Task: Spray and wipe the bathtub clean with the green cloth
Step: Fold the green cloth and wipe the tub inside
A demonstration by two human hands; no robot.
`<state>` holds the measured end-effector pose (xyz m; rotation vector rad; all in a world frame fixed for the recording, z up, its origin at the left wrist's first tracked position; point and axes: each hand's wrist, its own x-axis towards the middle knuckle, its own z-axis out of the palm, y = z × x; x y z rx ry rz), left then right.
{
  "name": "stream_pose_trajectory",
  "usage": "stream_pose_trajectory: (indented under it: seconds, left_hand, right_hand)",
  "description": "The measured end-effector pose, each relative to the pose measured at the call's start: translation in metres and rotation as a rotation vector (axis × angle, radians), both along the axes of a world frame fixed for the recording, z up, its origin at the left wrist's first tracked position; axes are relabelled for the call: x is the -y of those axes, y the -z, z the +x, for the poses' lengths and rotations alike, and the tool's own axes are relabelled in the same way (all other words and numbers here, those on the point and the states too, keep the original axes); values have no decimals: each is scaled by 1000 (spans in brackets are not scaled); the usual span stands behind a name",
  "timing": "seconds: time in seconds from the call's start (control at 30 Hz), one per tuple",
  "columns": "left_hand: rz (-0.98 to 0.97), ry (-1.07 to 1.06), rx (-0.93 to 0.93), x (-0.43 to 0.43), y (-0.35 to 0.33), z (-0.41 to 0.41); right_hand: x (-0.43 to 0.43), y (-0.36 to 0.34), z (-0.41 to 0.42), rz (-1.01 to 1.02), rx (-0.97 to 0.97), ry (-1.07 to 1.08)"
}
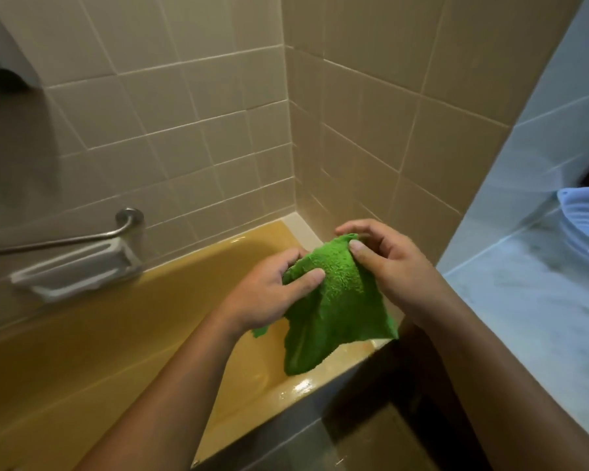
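A fluffy green cloth (337,311) hangs in the air above the near right end of the yellow bathtub (123,351). My left hand (269,294) grips its left edge, thumb on top of the fabric. My right hand (385,263) pinches its upper corner between thumb and fingers. The cloth droops down over the wet, shiny tub rim (306,385). No spray bottle is in view.
Beige tiled walls (218,113) meet in a corner behind the tub. A metal grab bar (82,237) and a white soap dish (79,273) are fixed to the far wall. At the right a pale marble counter (538,300) carries a light blue plastic basket (585,229).
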<state>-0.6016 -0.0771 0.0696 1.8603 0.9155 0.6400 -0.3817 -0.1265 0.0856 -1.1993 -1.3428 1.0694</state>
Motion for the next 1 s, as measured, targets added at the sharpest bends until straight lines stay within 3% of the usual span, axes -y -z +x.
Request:
stream_pose_trajectory:
  seconds: [0.07, 0.23, 0.37, 0.5, 0.6, 0.7, 0.8, 0.87, 1.0]
  left_hand:
    - [-40, -47, 30, -6, -4, -16]
    - [-57, -244, 73, -32, 1, -57]
    - [-288, -388, 212, -63, 15, -102]
    - [-551, -308, 186, -85, 35, -156]
    - [-603, -229, 72, -96, 58, -180]
    - [-384, -347, 3, -103, 73, -181]
    - [-224, -476, 31, -102, 79, -176]
    - [-325, -396, 29, -97, 80, -170]
    - [-805, -358, 165, -91, 79, -165]
  right_hand:
    - [-10, 9, -17, -53, -67, 33]
    - [-31, 54, -62, -245, 116, -89]
    - [-47, 78, -103, -260, -26, -77]
    - [-58, 80, -139, -201, -89, -131]
    - [-72, 75, -161, -121, 123, -250]
    - [-87, 67, -181, -88, 419, -315]
    - [-96, 62, -195, -77, 543, -280]
    - [-99, 61, -200, -66, 558, -268]
    - [-101, 64, -207, -80, 728, -380]
